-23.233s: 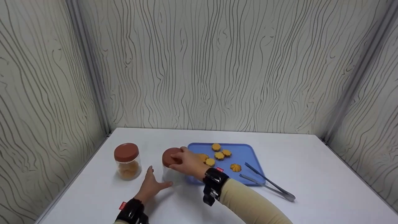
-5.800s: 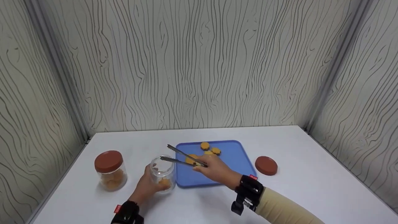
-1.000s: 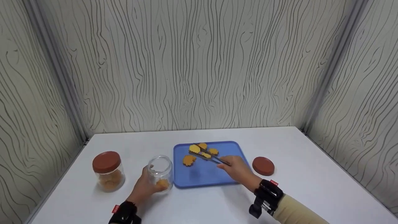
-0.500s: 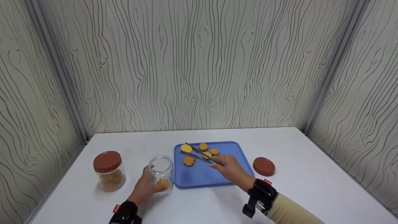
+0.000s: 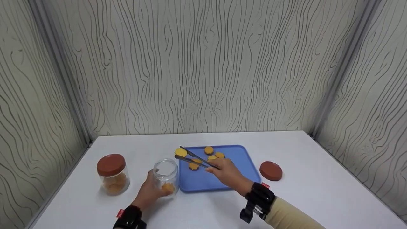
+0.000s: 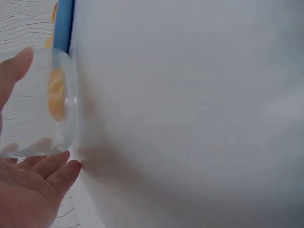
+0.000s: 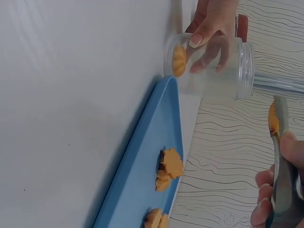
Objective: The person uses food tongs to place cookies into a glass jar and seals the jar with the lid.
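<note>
My left hand (image 5: pixel 149 190) grips the side of a clear jar (image 5: pixel 166 173) without a lid, its thumb and fingers round the wall. One cookie (image 7: pixel 179 61) lies at the bottom of this jar. My right hand (image 5: pixel 227 171) holds metal tongs (image 5: pixel 198 160), which pinch a yellow scalloped cookie (image 5: pixel 181 152) at their tips. In the head view that cookie is raised just beyond the jar's mouth, near the tray's left corner. On the blue tray (image 5: pixel 219 181) lie several more cookies (image 5: pixel 209 150), some partly behind the tongs and hand.
A second jar (image 5: pixel 113 178) with a red-brown lid (image 5: pixel 111 164) and several cookies inside stands at the left. Another red-brown lid (image 5: pixel 271 170) lies on the white table (image 5: pixel 299 194), right of the tray. Patterned panels (image 5: pixel 197 70) close off the back and sides.
Over the last second the right hand has carried the tongs and cookie left, from above the tray toward the jar. Much earlier, the jar had its lid on and the tongs lay across the tray.
</note>
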The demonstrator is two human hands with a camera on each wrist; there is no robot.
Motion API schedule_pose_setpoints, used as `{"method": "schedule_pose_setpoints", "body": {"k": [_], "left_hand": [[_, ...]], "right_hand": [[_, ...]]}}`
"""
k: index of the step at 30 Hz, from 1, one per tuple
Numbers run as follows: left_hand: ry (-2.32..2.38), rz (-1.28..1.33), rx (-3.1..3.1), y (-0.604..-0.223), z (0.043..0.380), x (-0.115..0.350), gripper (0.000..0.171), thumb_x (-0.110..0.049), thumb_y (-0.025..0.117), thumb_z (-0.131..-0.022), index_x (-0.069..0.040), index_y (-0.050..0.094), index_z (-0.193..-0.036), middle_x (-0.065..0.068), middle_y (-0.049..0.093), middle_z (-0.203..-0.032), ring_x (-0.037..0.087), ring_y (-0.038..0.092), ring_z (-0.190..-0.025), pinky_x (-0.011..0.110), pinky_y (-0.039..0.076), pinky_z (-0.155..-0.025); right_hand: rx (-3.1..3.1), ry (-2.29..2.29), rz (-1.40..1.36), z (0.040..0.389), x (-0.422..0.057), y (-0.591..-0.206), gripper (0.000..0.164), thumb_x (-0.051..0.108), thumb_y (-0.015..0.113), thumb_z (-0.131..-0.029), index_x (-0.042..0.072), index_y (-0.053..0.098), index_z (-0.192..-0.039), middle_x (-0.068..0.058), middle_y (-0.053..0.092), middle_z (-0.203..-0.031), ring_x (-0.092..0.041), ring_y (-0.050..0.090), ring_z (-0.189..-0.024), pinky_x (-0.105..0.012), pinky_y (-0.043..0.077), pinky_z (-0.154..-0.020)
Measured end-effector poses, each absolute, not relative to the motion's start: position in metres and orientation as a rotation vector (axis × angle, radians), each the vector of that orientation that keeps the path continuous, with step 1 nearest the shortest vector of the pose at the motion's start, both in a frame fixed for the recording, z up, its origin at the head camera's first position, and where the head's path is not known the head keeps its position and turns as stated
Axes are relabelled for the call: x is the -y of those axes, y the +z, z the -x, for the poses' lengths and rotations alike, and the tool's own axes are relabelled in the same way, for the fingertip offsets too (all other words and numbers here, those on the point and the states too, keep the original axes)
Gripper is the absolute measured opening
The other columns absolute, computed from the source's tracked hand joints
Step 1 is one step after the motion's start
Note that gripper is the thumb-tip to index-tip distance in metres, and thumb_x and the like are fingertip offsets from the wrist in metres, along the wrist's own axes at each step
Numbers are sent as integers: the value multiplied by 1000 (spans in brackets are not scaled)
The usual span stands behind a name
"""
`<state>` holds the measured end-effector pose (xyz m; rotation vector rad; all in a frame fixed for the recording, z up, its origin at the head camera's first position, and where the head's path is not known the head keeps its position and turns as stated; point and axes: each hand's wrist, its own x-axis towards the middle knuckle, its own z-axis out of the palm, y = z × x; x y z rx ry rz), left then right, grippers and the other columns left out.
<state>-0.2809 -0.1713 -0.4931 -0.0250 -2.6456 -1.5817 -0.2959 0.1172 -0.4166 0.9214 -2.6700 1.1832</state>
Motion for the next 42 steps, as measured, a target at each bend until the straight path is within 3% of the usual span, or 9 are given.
{"method": "schedule_pose_setpoints", "body": {"k": [6, 9, 13, 20, 24, 28, 36, 42], "left_hand": [[-1600, 21, 2642, -495, 283, 171, 104, -11, 90, -64, 5, 24, -144, 31, 40, -142, 47, 36, -132, 60, 30, -106], [-1602, 17, 2640, -496, 283, 172, 105, -11, 90, -64, 5, 24, -144, 31, 40, -142, 48, 36, -132, 60, 30, -106], [-1613, 9, 2640, -496, 283, 173, 104, -10, 89, -64, 5, 24, -144, 32, 40, -142, 48, 36, -131, 59, 31, -106], [-1639, -5, 2637, -495, 282, 173, 105, -11, 90, -65, 5, 23, -144, 32, 38, -143, 48, 34, -132, 60, 30, -106], [-1618, 13, 2646, -494, 282, 172, 104, -10, 89, -66, 6, 22, -144, 33, 38, -143, 48, 34, -133, 59, 28, -107], [-1607, 23, 2657, -493, 282, 170, 104, -10, 88, -67, 6, 20, -144, 32, 38, -143, 48, 33, -134, 60, 27, -108], [-1605, 83, 2610, -490, 277, 170, 101, -7, 87, -66, 8, 23, -143, 34, 38, -142, 49, 34, -132, 60, 27, -107], [-1635, 88, 2591, -491, 275, 170, 102, -5, 86, -66, 9, 21, -143, 36, 36, -142, 51, 33, -132, 61, 26, -107]], "right_hand": [[2636, 1178, -945, 297, -110, -417, 16, 15, 62, -96, 3, 71, -100, 4, 53, -77, -9, 39, -64, -28, 34, -60], [2629, 1193, -972, 296, -106, -417, 14, 15, 61, -96, 4, 70, -96, 6, 49, -73, -8, 37, -62, -27, 33, -60], [2631, 1208, -1020, 295, -99, -417, 22, 14, 60, -97, 3, 55, -79, 4, 31, -67, -8, 30, -60, -28, 29, -61], [2603, 1194, -1044, 294, -86, -419, 17, 15, 63, -95, 3, 66, -84, 7, 48, -73, -8, 40, -67, -26, 35, -62], [2603, 1180, -1068, 294, -80, -421, 17, 13, 63, -94, 2, 65, -81, 7, 40, -68, -7, 36, -62, -24, 32, -59], [2636, 1197, -1060, 294, -77, -420, 13, 13, 64, -94, 3, 67, -85, 6, 42, -69, -6, 36, -61, -23, 31, -58], [2677, 1222, -1014, 294, -88, -420, 21, 16, 63, -95, -1, 70, -105, 6, 39, -69, -7, 36, -61, -24, 32, -58], [2706, 1248, -978, 295, -101, -423, 14, 17, 61, -97, 5, 67, -96, 5, 33, -67, -8, 34, -60, -25, 31, -58]]}}
